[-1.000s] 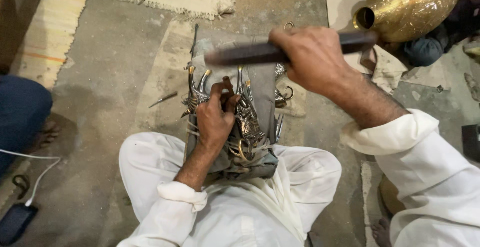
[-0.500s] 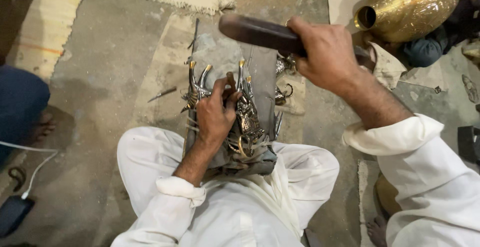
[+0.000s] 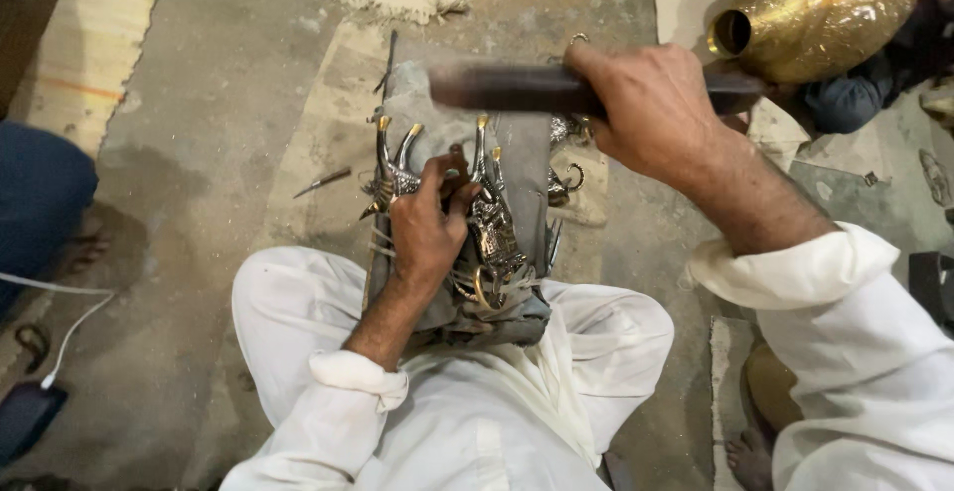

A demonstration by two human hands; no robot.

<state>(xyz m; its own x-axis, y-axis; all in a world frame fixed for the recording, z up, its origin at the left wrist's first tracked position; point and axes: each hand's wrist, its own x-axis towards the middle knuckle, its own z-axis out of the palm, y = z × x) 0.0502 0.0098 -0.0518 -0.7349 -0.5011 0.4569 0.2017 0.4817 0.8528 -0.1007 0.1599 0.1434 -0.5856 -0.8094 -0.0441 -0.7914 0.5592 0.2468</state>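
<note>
At the far left a blue-clad knee (image 3: 40,203) of another person shows, and a thin metal tool (image 3: 321,183) lies on the concrete floor (image 3: 199,103). The left hand (image 3: 429,228) grasps a horned metal figurine (image 3: 487,223) against a grey block (image 3: 517,153) between the knees. The right hand (image 3: 651,108) is clenched around a dark hammer (image 3: 517,86), blurred above the block. A brass vase (image 3: 815,9) lies far right.

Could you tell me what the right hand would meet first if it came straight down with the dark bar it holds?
Most likely the left hand and the small tool in its grip, held on the metal figures below. The right hand and the dark bar sit above them, though depth is hard to judge.
</note>
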